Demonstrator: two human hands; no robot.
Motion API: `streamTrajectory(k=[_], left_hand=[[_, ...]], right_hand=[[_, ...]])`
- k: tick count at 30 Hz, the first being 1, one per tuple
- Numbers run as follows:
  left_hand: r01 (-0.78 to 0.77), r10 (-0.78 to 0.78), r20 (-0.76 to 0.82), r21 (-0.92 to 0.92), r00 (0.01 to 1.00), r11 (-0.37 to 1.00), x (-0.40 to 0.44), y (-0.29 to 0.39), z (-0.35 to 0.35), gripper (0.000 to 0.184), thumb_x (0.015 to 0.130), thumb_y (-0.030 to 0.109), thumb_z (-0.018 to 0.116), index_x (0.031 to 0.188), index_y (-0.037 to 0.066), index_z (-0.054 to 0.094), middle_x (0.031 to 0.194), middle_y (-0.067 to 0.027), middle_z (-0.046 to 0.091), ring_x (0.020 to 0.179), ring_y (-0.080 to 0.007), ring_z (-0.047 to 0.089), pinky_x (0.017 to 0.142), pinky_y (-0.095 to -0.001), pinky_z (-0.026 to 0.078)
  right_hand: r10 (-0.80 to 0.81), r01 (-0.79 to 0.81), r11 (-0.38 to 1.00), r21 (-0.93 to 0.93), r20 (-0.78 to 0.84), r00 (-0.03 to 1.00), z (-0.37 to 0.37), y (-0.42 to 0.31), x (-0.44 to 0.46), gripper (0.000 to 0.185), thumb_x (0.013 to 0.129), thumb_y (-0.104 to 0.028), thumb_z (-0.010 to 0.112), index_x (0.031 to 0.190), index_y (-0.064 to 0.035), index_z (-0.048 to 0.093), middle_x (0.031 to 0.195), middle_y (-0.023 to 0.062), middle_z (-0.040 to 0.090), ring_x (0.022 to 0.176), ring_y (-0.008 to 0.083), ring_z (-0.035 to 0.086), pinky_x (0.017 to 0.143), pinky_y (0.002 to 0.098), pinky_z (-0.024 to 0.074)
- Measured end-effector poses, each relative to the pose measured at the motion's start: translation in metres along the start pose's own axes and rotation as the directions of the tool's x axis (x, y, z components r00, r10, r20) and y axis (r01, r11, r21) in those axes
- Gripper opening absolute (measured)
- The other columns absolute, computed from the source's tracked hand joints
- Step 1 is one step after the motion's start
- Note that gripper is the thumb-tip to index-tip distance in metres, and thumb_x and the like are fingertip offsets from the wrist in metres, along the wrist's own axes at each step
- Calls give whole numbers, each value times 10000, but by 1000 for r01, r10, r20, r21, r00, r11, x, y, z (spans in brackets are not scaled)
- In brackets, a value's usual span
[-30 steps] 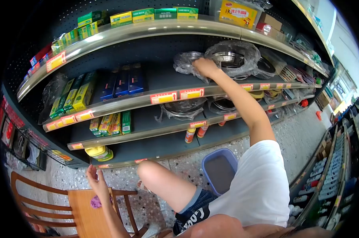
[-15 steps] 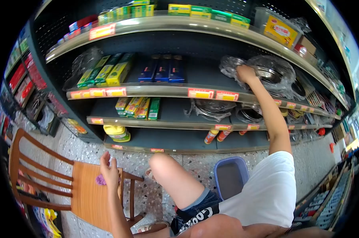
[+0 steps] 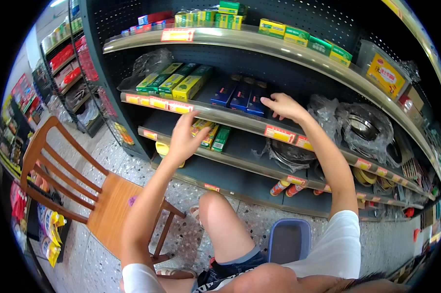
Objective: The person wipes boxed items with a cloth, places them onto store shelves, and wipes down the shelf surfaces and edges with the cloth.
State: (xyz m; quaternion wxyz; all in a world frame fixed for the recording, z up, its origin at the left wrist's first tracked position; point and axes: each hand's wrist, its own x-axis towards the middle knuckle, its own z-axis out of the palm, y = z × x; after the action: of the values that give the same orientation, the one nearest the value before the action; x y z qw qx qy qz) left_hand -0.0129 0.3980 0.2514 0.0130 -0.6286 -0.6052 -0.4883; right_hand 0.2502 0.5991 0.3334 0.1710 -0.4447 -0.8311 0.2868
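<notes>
My right hand (image 3: pixel 285 107), fingers apart and holding nothing, is just right of the blue boxes (image 3: pixel 240 97) on the middle shelf; whether a fingertip touches the nearest box I cannot tell. Raised in front of the shelf edge, my left hand (image 3: pixel 185 139) is open and empty, below the green and yellow boxes (image 3: pixel 185 84). Plastic-wrapped metal pans (image 3: pixel 362 126) lie to the right on that same shelf. More yellow and green boxes (image 3: pixel 221 138) stand one shelf lower, partly behind my left hand.
A wooden chair (image 3: pixel 114 202) with a purple cloth (image 3: pixel 131 200) stands at my left. On the speckled floor is a blue-purple basin (image 3: pixel 290 240). Orange-red bottles (image 3: pixel 279 187) and a yellow container (image 3: pixel 162 148) are low on the shelves. Small boxes (image 3: pixel 295 36) line the upper shelf (image 3: pixel 240 36).
My right hand has let go of the plastic-wrapped item and moved left to the blue boxes. My left hand has risen from above the chair to the shelf. The view has shifted left.
</notes>
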Motion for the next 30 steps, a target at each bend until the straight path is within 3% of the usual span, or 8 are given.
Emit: streamTrajectory(k=[4, 6, 9, 12, 16, 27, 28, 30], left_hand=[[-83, 80, 21, 154, 997, 985, 60, 0, 33, 756, 811, 388, 731, 1325, -80, 435, 1306, -274, 515, 1241, -397, 489, 1057, -422, 385], [0, 4, -19, 220, 1000, 976, 86, -5, 51, 801, 823, 506, 688, 1277, -121, 482, 1271, -310, 526, 1236, -413, 492, 1042, -426, 401], [141, -231, 162, 433, 959, 890, 122, -9, 61, 893, 819, 679, 572, 1143, -153, 592, 1157, -351, 585, 1164, -424, 555, 980, -427, 443], [404, -488, 332, 291, 807, 867, 139, 5, 60, 937, 807, 758, 495, 1010, -141, 667, 1043, -358, 632, 1066, -432, 615, 915, -425, 469], [435, -459, 336, 148, 823, 888, 137, 5, 57, 904, 816, 701, 538, 1003, -176, 646, 1009, -329, 654, 1009, -385, 649, 891, -401, 469], [393, -401, 13, -228, 916, 891, 102, 49, 35, 681, 828, 457, 687, 1189, -100, 532, 1067, -238, 638, 1006, -278, 619, 901, -355, 463], [355, -374, -40, -243, 926, 903, 89, 56, 24, 665, 833, 468, 690, 1169, -86, 538, 1055, -226, 642, 983, -269, 623, 886, -354, 469], [354, -403, -92, -332, 911, 875, 64, 65, 4, 669, 830, 470, 702, 1164, -86, 539, 1052, -216, 646, 973, -264, 628, 871, -354, 474]], right_hand=[[70, -75, 987, 140, 41, 997, 22, 9, 24, 767, 879, -569, 584, 1038, 182, 594, 931, 228, 650, 770, 285, 646, 645, 397, 529], [136, -135, 986, 99, -4, 991, 28, 8, 33, 819, 882, -557, 574, 1160, 213, 546, 1143, 325, 620, 1057, 379, 630, 864, 413, 488], [175, -173, 967, 189, 9, 985, 36, 8, 39, 812, 879, -543, 583, 1181, 210, 540, 1193, 341, 594, 1134, 392, 598, 919, 395, 461], [175, -171, 944, 283, 13, 985, 37, 6, 45, 772, 872, -501, 619, 1151, 216, 551, 1149, 323, 614, 1048, 345, 637, 874, 394, 483], [188, -166, 732, 661, 38, 981, 36, 0, 39, 503, 859, -312, 712, 1038, 145, 603, 890, 173, 683, 741, 222, 673, 663, 349, 516], [69, 169, 620, 766, -267, 961, 36, -14, 36, 375, 932, -346, 650, 1036, 13, 615, 973, 81, 652, 851, 140, 631, 794, 277, 496], [4, 178, 629, 757, -232, 973, 32, -27, 21, 730, 921, -390, 642, 1316, 185, 426, 1230, 216, 587, 1090, 208, 572, 968, 298, 415], [-114, 182, 571, 801, -142, 983, 34, -58, -8, 494, 968, -344, 590, 1201, 91, 570, 1107, 119, 644, 999, 135, 580, 916, 273, 432]])
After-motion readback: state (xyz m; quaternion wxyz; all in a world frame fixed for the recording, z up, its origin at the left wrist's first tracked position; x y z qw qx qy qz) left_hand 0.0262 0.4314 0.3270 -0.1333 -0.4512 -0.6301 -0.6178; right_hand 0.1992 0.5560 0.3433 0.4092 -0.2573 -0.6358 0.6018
